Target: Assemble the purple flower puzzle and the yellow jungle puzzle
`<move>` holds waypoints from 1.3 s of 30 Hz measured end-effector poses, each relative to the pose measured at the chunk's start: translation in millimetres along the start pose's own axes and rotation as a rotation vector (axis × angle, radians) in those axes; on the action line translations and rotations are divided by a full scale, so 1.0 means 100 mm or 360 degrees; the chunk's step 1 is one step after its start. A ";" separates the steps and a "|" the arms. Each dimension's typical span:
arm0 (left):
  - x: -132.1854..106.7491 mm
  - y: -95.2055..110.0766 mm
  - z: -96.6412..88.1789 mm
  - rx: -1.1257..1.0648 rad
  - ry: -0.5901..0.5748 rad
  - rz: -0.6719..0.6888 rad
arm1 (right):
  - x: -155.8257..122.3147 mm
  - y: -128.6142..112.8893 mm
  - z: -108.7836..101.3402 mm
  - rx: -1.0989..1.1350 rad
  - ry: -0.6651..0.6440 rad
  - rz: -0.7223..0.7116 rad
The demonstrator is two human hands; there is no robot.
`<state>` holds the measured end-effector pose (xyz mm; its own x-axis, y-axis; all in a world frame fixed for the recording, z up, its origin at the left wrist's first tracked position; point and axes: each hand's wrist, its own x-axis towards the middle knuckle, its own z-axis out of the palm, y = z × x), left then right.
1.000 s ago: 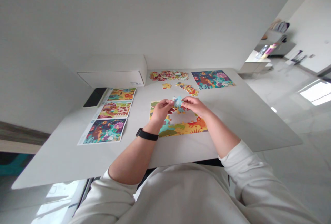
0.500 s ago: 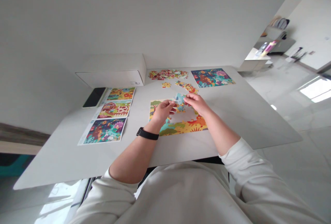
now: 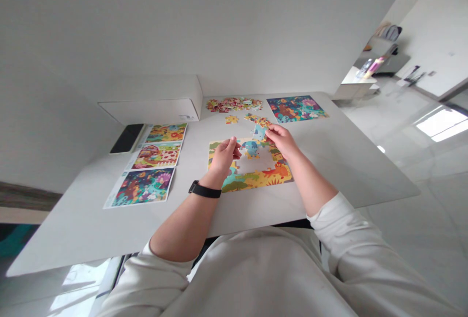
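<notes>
White table [image 3: 329, 170]: right hand [image 3: 280, 140] pinching puzzle piece [image 3: 259, 131].

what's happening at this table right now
A person is working on a jigsaw puzzle. The right hand holds a light blue puzzle piece above the far edge of the half-built puzzle, whose middle is unfilled. The left hand hovers over the puzzle's left part, fingers curled; whether it holds anything is unclear. Loose pieces lie farther back, a finished puzzle to their right, and three picture sheets to the left.

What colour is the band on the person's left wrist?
Black: the wristband shows best in the head view, just behind the left hand.
</notes>
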<state>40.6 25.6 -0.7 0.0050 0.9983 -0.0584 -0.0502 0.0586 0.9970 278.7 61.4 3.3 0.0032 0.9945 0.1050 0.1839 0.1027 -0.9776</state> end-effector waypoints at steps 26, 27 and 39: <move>-0.08 -0.18 0.04 0.1415 -0.0581 0.0909 | 0.07 0.23 -0.14 -0.0830 -0.0209 0.0221; -0.07 -0.19 0.04 0.1422 -0.0625 0.0943 | 0.06 0.22 -0.13 -0.0861 -0.0212 0.0230; -0.04 -0.30 0.05 0.1546 -0.0857 0.1203 | -0.01 0.13 -0.05 -0.1299 -0.0127 0.0200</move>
<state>46.7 19.7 -29.8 0.6918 0.6467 0.3213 0.5076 -0.7520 0.4206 286.4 61.7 -8.2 0.0070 0.9992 -0.0395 0.8426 -0.0271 -0.5378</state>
